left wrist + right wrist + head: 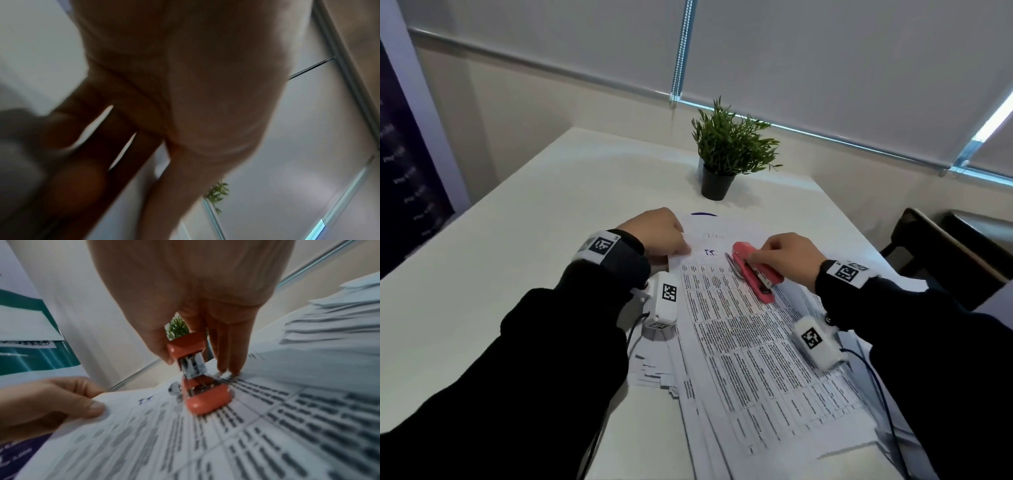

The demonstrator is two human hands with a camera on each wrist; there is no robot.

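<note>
Print on top sheet (739, 335) unreadable, left hand (185, 97) blurred (fingertips probably off-frame), stapler (760, 284) partly behind right hand (787, 258)

The papers (739, 342) lie on the table (517, 240) before me, fanned out toward the right. The stapler (751, 274) sits on them near their far edge. My left hand (657, 233) pinches their far left corner, and my right hand (787, 257) grips the stapler. The plant (729, 144) stands behind the papers, and a chair (941, 253) stands right of the table.
</note>
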